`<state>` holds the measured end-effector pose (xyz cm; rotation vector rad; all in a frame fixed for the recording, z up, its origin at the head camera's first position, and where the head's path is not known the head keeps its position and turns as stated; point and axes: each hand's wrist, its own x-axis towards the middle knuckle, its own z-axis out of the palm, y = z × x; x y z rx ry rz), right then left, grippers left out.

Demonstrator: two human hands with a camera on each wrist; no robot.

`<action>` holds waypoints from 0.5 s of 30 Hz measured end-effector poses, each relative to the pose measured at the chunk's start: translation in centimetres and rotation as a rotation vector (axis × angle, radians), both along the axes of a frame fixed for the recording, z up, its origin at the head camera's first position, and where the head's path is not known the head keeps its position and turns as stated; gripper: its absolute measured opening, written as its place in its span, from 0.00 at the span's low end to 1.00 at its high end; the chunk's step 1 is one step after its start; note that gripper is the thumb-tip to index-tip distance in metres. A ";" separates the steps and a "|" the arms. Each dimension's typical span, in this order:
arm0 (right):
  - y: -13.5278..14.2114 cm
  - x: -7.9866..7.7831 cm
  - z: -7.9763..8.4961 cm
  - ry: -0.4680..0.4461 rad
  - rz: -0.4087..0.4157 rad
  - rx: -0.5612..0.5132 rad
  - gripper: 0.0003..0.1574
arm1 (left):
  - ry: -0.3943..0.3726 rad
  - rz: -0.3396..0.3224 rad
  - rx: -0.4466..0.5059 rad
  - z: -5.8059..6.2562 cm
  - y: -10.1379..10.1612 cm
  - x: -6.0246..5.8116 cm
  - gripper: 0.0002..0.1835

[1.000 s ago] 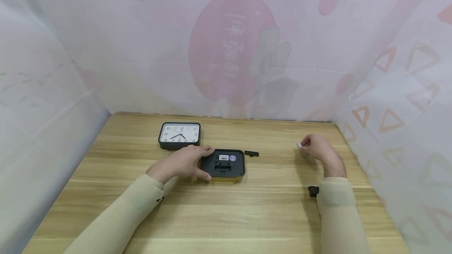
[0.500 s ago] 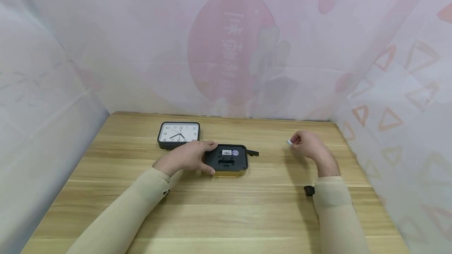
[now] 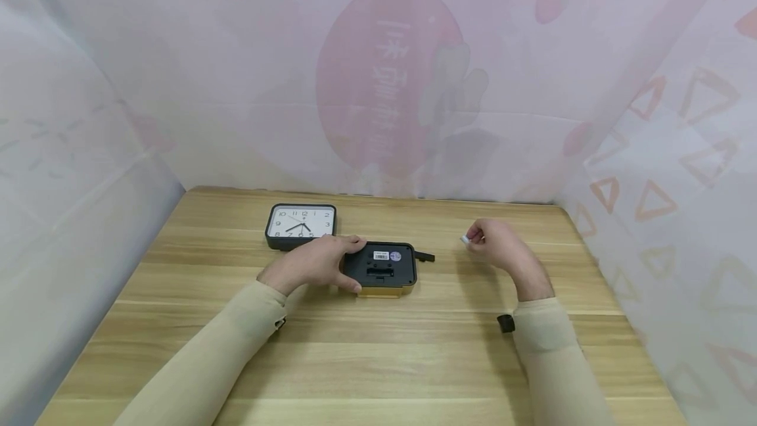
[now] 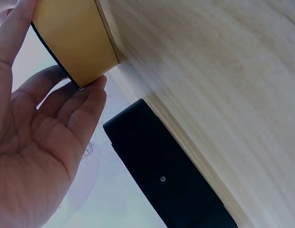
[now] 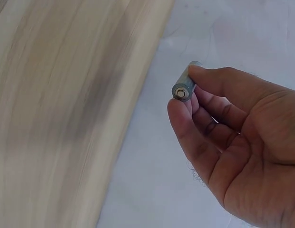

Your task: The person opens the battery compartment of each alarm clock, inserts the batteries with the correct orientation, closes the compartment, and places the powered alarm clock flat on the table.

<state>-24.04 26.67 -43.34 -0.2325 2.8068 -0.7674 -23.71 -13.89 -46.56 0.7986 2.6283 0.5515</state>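
Observation:
A gold-sided clock (image 3: 387,275) lies face down on the table, its black back up and the battery slot bare. My left hand (image 3: 316,265) grips its left end between thumb and fingers; in the left wrist view the gold side (image 4: 78,38) shows between them. Off to the right, my right hand (image 3: 499,245) holds a small battery (image 5: 184,86) above the table, pinched between thumb and fingertips, one end facing the wrist camera. Just right of the clock lies a slim black battery cover (image 3: 424,257).
Behind my left hand a second clock (image 3: 301,223), black-rimmed with a white dial, lies face up; its dark side (image 4: 162,175) fills the lower left wrist view. The wooden table (image 3: 378,360) ends at pale printed curtains (image 3: 254,117) at the back and sides.
My right hand has moved left with the battery, nearer the gold-sided clock. My left hand has shifted that clock slightly right and back, close to the battery cover, then held it still.

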 end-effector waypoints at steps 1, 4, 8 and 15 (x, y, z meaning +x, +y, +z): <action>-0.3 0.0 0.0 0.008 0.006 0.002 0.09 | 0.001 0.000 0.001 0.0 0.0 0.0 0.58; -1.1 0.2 0.0 0.031 0.023 0.013 0.09 | 0.001 -0.003 0.002 0.0 0.0 0.0 0.58; -2.2 0.5 0.3 0.048 0.039 0.010 0.08 | 0.000 -0.005 0.006 -0.1 0.1 0.0 0.58; -4.1 0.9 0.6 0.055 0.081 0.008 0.07 | 0.002 -0.010 0.009 -0.2 0.0 -0.1 0.58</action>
